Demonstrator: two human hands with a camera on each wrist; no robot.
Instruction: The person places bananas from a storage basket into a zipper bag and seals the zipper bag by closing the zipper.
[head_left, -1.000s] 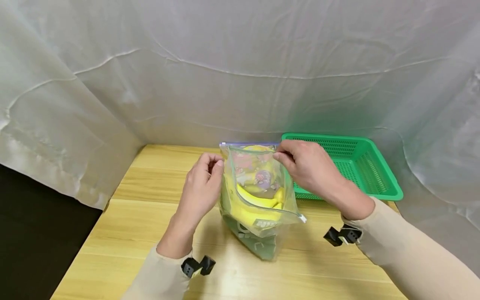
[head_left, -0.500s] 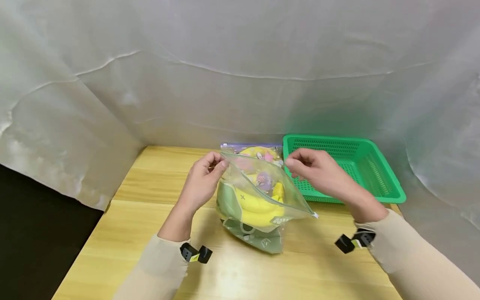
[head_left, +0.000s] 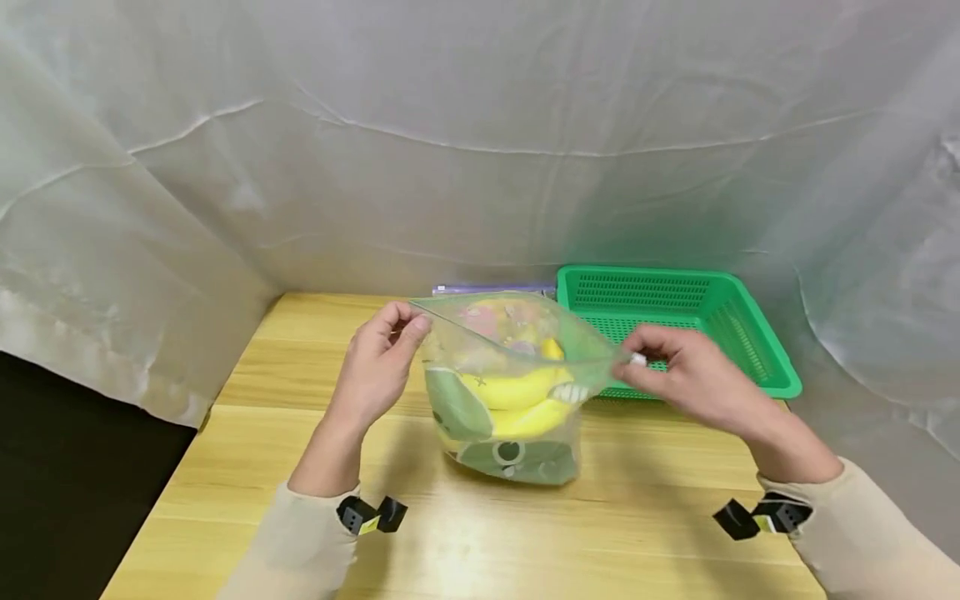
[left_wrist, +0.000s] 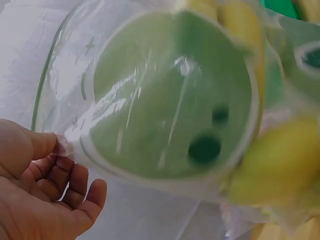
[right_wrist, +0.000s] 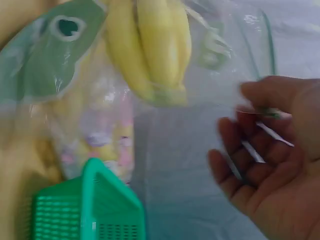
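Observation:
A clear zip bag (head_left: 461, 408) with green cartoon prints stands in the middle of the table, its mouth spread apart. Yellow bananas (head_left: 525, 392) lie inside it, also visible through the plastic in the right wrist view. My left hand (head_left: 375, 358) pinches the bag's upper left corner between thumb and index finger, the other fingers loosely bent in the left wrist view. At the opposite corner, my right hand (head_left: 693, 375) pinches the bag's edge beside the white slider (head_left: 638, 359). The right wrist view is blurred around the fingertips.
Behind the zip bag lies another bag with a purple zip strip (head_left: 495, 290) and a pink and yellow pattern, mostly covered. A green perforated basket (head_left: 772, 350) stands at the back right of the wooden table (head_left: 285, 467). Grey cloth (head_left: 480, 192) hangs behind.
My right hand left the rim's far side, moved right and down, and now holds the slider corner. The bag's mouth has been drawn wider; the left hand shifted slightly left.

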